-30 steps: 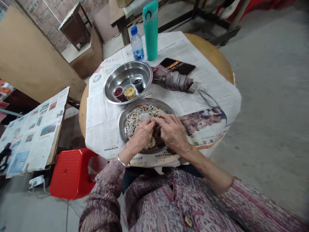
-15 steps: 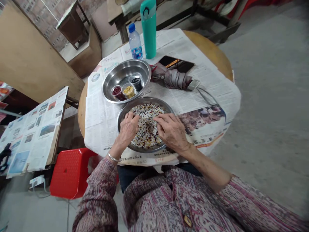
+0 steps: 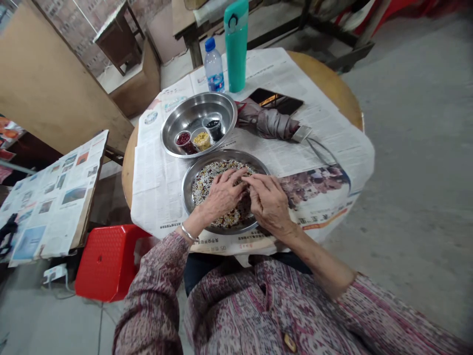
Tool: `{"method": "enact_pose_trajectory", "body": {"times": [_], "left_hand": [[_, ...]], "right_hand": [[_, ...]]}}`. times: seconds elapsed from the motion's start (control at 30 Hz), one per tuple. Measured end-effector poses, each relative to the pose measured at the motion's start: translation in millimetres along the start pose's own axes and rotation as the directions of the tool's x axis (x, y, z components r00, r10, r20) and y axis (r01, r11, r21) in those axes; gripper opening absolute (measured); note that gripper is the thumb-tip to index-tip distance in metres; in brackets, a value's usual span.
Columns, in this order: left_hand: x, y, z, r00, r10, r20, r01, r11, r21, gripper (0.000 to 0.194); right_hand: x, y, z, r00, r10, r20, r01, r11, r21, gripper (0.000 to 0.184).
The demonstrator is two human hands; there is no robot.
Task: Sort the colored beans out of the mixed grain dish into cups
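Note:
A shallow steel basin (image 3: 188,190) in front of me holds a mix of white grains with dark red, yellow and black beans. Over its middle lies my left hand (image 3: 226,190), fingers stretched forward and to the right, with a silver bangle at the wrist. My right hand (image 3: 270,201) is above the basin's right side, its fingers bent and drawn together, the tips close to my left fingertips. Whatever sits between those right fingers is too small to make out. Behind stands a second steel basin (image 3: 177,113) with clear cups of red beans (image 3: 184,139), yellow beans (image 3: 201,141) and black beans (image 3: 213,127).
Newspaper (image 3: 155,172) covers the round table. A folded umbrella (image 3: 271,121) and a phone (image 3: 283,101) lie at the back right. A water bottle (image 3: 214,69) and a teal flask (image 3: 236,49) stand behind the basins. A red stool (image 3: 105,261) is at the left.
My left hand has moved right, from the basin's left side to its middle beside the right hand, and its fingers have straightened. My right hand has stayed nearly in place.

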State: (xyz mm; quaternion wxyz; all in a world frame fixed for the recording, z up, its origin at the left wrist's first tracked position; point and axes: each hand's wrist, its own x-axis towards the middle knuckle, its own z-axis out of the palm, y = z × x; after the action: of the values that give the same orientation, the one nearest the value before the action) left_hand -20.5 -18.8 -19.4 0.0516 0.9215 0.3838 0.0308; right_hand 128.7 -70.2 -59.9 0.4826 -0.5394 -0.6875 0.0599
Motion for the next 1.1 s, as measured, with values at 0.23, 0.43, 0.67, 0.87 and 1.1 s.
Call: {"method": "enact_pose_trajectory", "body": {"times": [0.23, 0.43, 0.67, 0.87, 1.1], "left_hand": [[5.3, -33.2, -16.3, 0.983, -0.167, -0.071, 0.174, 0.979, 0.104, 0.030], [-34.2, -31.4, -23.1, 0.950, -0.309, -0.037, 0.310, 0.950, 0.021, 0.020], [-60.0, 13.1, -14.0, 0.987, -0.152, 0.047, 0.159, 0.960, -0.230, 0.036], [-34.4, 7.7, -9.6, 0.993, -0.077, 0.091, 0.094, 0.975, -0.202, 0.028], [-11.3, -17.8, -15.1, 0.965, -0.239, -0.107, 0.231, 0.970, -0.075, 0.033]], "right_hand": [[1.2, -0.7, -1.5, 1.000, -0.018, 0.002, 0.018, 1.000, -0.009, 0.038], [2.3, -2.7, -1.9, 0.999, -0.018, 0.046, 0.021, 0.998, -0.056, 0.034], [2.9, -4.1, -1.8, 0.989, -0.016, 0.146, 0.040, 0.986, -0.161, 0.026], [1.2, -2.8, -1.2, 0.995, -0.026, 0.095, 0.038, 0.992, -0.124, 0.030], [2.0, -3.1, -0.6, 0.997, 0.006, 0.075, -0.001, 0.998, -0.066, 0.034]]}}
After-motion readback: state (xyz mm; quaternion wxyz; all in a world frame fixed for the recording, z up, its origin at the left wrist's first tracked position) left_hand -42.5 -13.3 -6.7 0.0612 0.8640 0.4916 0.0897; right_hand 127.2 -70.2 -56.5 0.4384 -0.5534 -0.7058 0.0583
